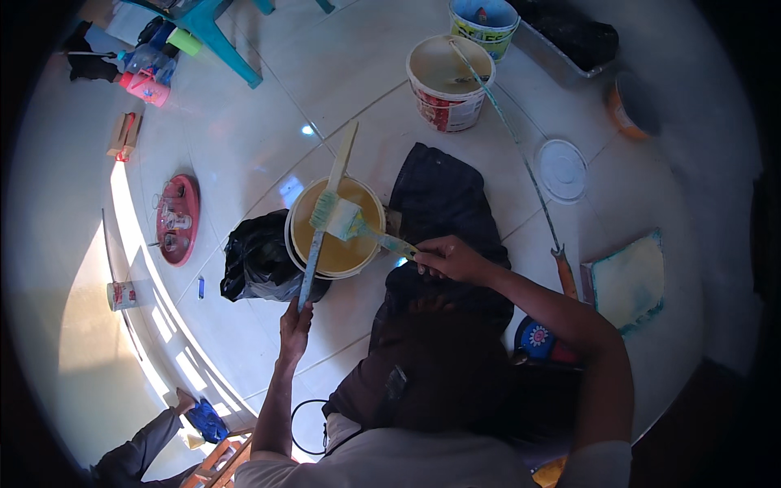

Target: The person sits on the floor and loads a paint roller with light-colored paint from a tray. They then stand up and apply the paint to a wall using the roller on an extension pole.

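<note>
Brush and stick crossed above a bucket, seen from my head. The paintbrush [355, 223] has its long axis running leftward and slightly away from me: the handle's end lies at my right fingers, the bristles point left, ahead of my left fingers. The flat stick [340, 168] runs from my left fingers away from me, leaning a little right, its tip past the bucket's far rim. The bristles overlap the stick near its middle and appear to touch it.

My right hand [449, 259] pinches the handle's end, fingers drawn close around it. My left hand [294, 327] grips the stick's near end, fingers curled in.

The bucket [350, 273], holding yellowish paint [356, 254], stands ahead of my left fingers and left of my right. A black plastic bag [259, 256] lies ahead and left of my left fingers; dark cloth [443, 191] lies beyond my right.
</note>
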Demonstrator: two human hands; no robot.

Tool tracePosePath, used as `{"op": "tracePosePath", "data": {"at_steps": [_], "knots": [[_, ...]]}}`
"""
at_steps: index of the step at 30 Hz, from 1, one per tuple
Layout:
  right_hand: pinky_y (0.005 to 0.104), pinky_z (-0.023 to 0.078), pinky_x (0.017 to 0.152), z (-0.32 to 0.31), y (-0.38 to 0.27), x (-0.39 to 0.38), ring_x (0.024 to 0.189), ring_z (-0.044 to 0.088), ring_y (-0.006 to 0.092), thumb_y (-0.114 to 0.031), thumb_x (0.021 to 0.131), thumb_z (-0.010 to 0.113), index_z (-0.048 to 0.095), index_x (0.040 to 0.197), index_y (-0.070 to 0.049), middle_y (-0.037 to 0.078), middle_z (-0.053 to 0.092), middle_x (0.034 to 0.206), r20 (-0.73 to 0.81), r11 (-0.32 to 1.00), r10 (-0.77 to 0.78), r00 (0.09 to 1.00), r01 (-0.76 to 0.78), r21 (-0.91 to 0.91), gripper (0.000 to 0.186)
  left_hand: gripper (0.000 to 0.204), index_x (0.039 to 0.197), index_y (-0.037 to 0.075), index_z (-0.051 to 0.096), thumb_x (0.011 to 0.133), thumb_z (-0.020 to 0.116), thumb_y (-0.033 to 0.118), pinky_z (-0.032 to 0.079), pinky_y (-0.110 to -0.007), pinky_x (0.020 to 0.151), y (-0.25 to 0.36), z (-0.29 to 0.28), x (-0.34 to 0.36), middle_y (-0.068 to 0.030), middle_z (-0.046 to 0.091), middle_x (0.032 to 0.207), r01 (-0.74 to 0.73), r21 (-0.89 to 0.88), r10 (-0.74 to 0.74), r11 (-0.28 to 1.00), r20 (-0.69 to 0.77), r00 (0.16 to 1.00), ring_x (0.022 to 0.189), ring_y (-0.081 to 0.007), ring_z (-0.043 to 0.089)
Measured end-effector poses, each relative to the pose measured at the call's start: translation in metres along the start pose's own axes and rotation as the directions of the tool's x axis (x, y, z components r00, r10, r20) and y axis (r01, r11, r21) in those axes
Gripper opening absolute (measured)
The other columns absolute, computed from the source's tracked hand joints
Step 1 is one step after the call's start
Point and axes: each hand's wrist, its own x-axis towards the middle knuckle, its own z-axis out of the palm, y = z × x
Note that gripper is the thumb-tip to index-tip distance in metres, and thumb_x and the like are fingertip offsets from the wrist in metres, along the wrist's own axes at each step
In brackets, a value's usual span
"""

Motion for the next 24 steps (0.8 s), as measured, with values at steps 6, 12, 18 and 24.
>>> {"op": "tracePosePath", "data": {"at_steps": [6, 12, 18, 24], "knots": [[0.0211, 0.045, 0.058, 0.000, -0.024, -0.015, 0.065, 0.052, 0.0032, -0.022, 0.098, 0.057, 0.066, 0.099, 0.000, -0.002, 0.062, 0.077, -0.015, 0.986, -0.053, 0.999, 0.054, 0.156, 0.023, 0.034, 0.084, 0.004, 0.050, 0.099, 0.052, 0.034, 0.023, -0.027, 0.045, 0.017, 0.000, -0.006, 0.0038, 0.037, 0.056, -0.086, 0.080, 0.091, 0.993, -0.067, 0.994, 0.051, -0.0045, 0.028], [0.0211, 0.046, 0.063, -0.039, -0.058, -0.025, 0.069, 0.053, 0.0036, -0.023, 0.098, 0.056, 0.066, 0.109, 0.000, -0.001, 0.062, 0.081, -0.123, 0.991, -0.106, 0.987, 0.114, 0.065, 0.027, 0.039, 0.077, 0.005, 0.050, 0.100, 0.049, 0.036, 0.023, -0.027, 0.045, 0.010, -0.009, -0.026, 0.0034, 0.036, 0.056, -0.073, 0.098, 0.083, 0.992, -0.106, 0.991, 0.051, -0.0051, 0.027], [0.0218, 0.045, 0.063, -0.074, -0.064, -0.044, 0.069, 0.053, 0.0042, -0.024, 0.098, 0.056, 0.065, 0.111, -0.001, -0.001, 0.062, 0.082, -0.301, 0.988, -0.081, 0.950, 0.117, 0.104, 0.028, 0.044, 0.076, 0.007, 0.051, 0.099, 0.048, 0.045, 0.019, -0.023, 0.046, 0.009, -0.015, -0.038, 0.0073, 0.034, 0.058, -0.098, 0.016, 0.099, 0.995, -0.156, 0.983, 0.051, -0.0020, 0.024], [0.0274, 0.045, 0.061, -0.126, -0.104, -0.031, 0.066, 0.058, 0.0114, -0.028, 0.097, 0.055, 0.067, 0.097, -0.001, 0.004, 0.063, 0.075, -0.528, 0.906, -0.365, 0.766, 0.163, -0.390, 0.030, 0.044, 0.074, 0.005, 0.050, 0.101, 0.046, 0.040, 0.018, -0.026, 0.046, 0.027, -0.028, -0.036, 0.0056, 0.034, 0.055, -0.142, 0.152, 0.177, 0.978, -0.254, 0.951, 0.050, -0.0032, 0.025]]}}
